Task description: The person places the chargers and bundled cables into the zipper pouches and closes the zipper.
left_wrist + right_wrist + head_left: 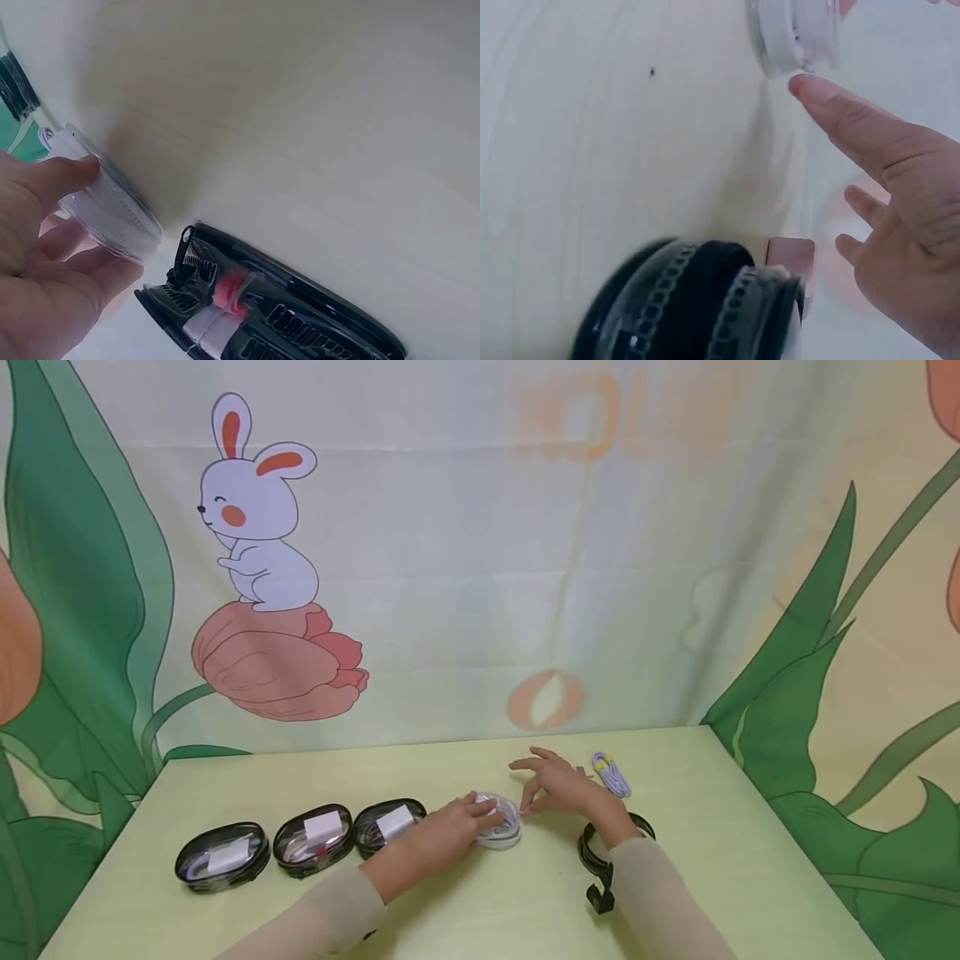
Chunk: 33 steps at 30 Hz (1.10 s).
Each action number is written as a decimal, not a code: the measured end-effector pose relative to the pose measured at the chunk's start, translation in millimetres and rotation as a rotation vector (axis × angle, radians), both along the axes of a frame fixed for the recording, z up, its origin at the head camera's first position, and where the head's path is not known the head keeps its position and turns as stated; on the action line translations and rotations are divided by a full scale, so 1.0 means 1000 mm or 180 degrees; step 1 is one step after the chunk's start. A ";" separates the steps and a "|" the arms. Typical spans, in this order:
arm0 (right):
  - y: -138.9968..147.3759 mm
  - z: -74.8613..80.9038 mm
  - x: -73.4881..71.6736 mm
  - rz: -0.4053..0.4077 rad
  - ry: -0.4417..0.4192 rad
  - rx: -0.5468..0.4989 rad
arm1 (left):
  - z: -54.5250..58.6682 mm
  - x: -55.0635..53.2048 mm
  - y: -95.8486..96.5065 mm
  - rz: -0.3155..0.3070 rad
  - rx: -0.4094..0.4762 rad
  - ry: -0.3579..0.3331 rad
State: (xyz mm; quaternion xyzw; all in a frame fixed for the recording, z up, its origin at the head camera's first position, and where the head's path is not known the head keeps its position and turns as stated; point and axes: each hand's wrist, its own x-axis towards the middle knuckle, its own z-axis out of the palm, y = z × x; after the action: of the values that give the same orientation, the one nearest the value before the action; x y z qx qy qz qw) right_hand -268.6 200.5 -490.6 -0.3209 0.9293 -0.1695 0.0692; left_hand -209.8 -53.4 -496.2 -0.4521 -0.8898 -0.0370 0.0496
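Observation:
A small clear round case (501,829) with white contents lies mid-table. My left hand (480,814) holds it, the thumb (64,176) on one side of the case (112,214) and the fingers on the other. My right hand (534,792) hovers just right of the case with fingers spread and nothing in it. Its index fingertip (810,88) is at the edge of the case (795,34). An open black zip pouch (600,860) lies under my right wrist.
Three closed black pouches (303,839) with white contents stand in a row at the left. A coiled white cable (611,774) with a yellow tie lies behind my right hand. A cartoon backdrop hangs behind the table's (750,860) far edge.

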 end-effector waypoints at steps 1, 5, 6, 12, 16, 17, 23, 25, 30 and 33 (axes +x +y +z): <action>0.001 0.000 0.001 0.0002 -0.0006 -0.0011 | 0.000 0.000 0.000 0.0010 -0.0010 0.0006; 0.002 -0.001 0.007 -0.0084 -0.0071 -0.0031 | 0.000 -0.001 0.001 0.0053 -0.0012 0.0031; 0.002 -0.001 0.009 -0.0112 -0.0069 -0.0038 | 0.000 -0.002 0.001 0.0061 -0.0016 0.0039; 0.001 -0.002 0.022 0.0047 -0.0065 -0.0299 | 0.000 -0.001 0.006 0.0124 -0.0052 0.0119; -0.002 -0.004 0.025 0.0160 0.0039 -0.0342 | 0.001 0.002 0.009 0.0192 -0.0118 0.0255; -0.003 -0.005 0.026 0.0090 0.0105 -0.0305 | 0.001 0.003 0.009 0.0217 -0.0130 0.0288; -0.016 -0.006 0.028 -0.0617 0.0457 -0.0229 | 0.005 0.014 0.010 0.0439 -0.0517 0.0562; -0.019 -0.008 0.027 -0.0682 0.0577 -0.0298 | 0.007 0.015 0.008 0.0355 -0.0661 0.0528; -0.018 -0.011 0.025 -0.0546 0.0829 -0.0462 | 0.008 0.010 -0.003 -0.0079 -0.0785 0.0180; -0.014 -0.011 0.027 -0.0448 0.0820 -0.0474 | 0.007 0.010 -0.004 -0.0117 -0.0890 0.0139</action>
State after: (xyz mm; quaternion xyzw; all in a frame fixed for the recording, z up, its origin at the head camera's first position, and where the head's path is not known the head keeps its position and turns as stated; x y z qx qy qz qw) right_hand -242.0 186.1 -501.8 -0.2783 0.9355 -0.1998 -0.0866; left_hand -199.3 -57.8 -489.3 -0.4715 -0.8766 0.0963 0.0048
